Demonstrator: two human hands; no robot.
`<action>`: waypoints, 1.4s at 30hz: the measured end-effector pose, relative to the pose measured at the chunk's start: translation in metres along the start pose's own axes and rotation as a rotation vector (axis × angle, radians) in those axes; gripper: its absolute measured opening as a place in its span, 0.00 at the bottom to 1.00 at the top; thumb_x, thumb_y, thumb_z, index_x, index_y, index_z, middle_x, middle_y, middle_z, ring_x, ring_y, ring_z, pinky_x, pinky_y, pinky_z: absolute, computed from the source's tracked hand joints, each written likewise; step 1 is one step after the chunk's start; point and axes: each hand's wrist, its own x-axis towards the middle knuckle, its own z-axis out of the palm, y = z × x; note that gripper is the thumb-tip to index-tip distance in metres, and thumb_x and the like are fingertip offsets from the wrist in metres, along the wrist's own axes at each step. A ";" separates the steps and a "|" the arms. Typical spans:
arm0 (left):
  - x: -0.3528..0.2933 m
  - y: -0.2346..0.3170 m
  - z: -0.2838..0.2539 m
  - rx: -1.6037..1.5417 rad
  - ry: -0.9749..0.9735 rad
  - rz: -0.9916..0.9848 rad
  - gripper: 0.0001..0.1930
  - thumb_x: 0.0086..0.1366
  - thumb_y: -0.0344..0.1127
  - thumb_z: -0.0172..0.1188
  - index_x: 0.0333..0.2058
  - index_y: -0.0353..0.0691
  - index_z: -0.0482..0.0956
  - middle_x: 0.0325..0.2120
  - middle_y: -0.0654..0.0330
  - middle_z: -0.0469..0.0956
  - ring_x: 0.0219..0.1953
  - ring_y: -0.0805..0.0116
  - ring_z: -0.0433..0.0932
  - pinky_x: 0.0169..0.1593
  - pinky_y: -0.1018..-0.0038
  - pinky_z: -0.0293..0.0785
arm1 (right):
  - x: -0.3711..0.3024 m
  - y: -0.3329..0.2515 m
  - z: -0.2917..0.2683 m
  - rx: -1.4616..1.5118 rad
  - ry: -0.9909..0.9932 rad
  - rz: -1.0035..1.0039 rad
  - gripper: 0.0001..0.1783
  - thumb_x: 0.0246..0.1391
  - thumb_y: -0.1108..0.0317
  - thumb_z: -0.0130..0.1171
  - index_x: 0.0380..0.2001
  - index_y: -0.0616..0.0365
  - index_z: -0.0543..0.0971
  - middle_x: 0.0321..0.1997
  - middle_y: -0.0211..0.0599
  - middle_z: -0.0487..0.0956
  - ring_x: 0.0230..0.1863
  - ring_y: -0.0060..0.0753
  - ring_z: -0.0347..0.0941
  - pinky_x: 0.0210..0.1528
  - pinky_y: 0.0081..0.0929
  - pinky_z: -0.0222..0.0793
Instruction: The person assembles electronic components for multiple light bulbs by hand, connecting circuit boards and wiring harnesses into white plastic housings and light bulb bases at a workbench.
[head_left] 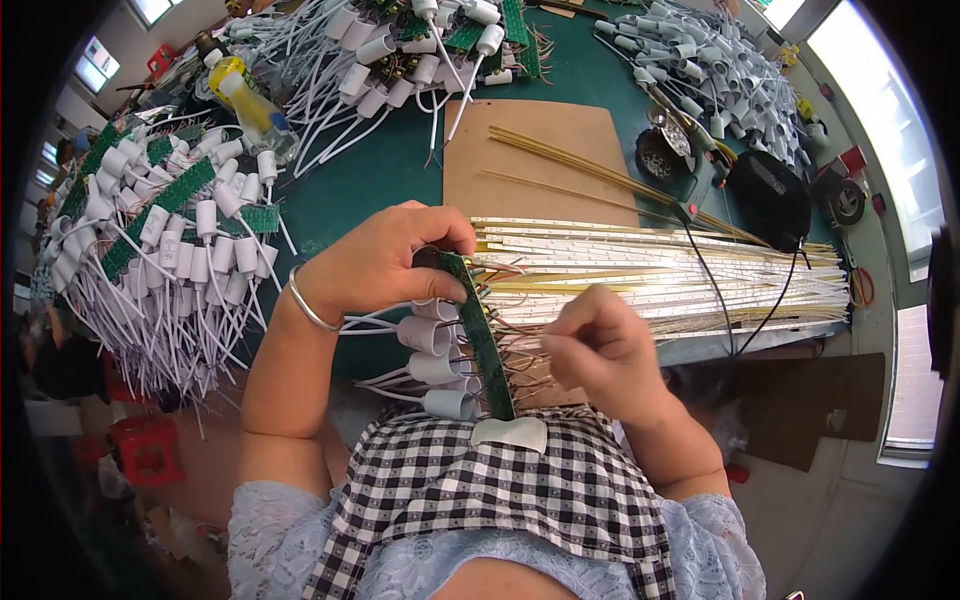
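My left hand (380, 262), a bangle on its wrist, pinches the far end of a narrow green circuit board (486, 358) between thumb and fingers. Several white cylindrical caps (430, 368) with white cables hang along the board's left side. Thin coloured wires (520, 345) stick out from its right side. Beside those wires hovers my right hand (608, 355), its thumb and fingers closed together; whatever they hold, if anything, is too small to make out. Long pale strips (660, 278) lie in a bundle just beyond, their left ends near the board.
Piles of white caps with cables (190, 250) fill the left and the far middle (400, 60). Grey caps (710, 75) heap at the far right. A brown sheet (560, 130) carries thin yellow rods (600, 172). Near them are a soldering tool (700, 190), a black pouch (768, 195) and a yellow-topped bottle (255, 110).
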 end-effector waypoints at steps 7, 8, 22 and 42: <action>0.006 -0.009 -0.001 -0.145 -0.046 -0.103 0.17 0.46 0.30 0.70 0.33 0.37 0.73 0.27 0.66 0.74 0.29 0.77 0.71 0.34 0.81 0.66 | -0.007 0.025 -0.001 0.033 -0.180 0.196 0.20 0.49 0.68 0.62 0.43 0.60 0.67 0.40 0.39 0.76 0.40 0.33 0.75 0.39 0.28 0.71; 0.005 -0.011 -0.001 -0.131 -0.050 -0.124 0.16 0.46 0.30 0.69 0.34 0.37 0.74 0.28 0.65 0.75 0.30 0.76 0.71 0.35 0.80 0.66 | -0.007 0.031 0.007 0.028 -0.179 0.200 0.20 0.49 0.68 0.62 0.43 0.60 0.67 0.40 0.39 0.76 0.40 0.33 0.75 0.39 0.28 0.71; -0.006 -0.018 -0.011 -0.018 -0.041 0.098 0.12 0.47 0.30 0.68 0.32 0.39 0.78 0.28 0.65 0.76 0.30 0.70 0.68 0.36 0.76 0.62 | -0.016 0.035 -0.022 0.235 -0.149 0.063 0.26 0.51 0.66 0.62 0.51 0.62 0.65 0.41 0.44 0.74 0.42 0.35 0.73 0.44 0.31 0.69; -0.039 -0.021 -0.014 -0.224 0.051 0.297 0.07 0.45 0.29 0.67 0.24 0.45 0.78 0.22 0.67 0.77 0.27 0.71 0.75 0.47 0.66 0.60 | -0.013 0.047 0.010 -0.221 -0.425 -0.058 0.10 0.44 0.77 0.56 0.34 0.60 0.74 0.32 0.38 0.73 0.34 0.39 0.72 0.35 0.30 0.69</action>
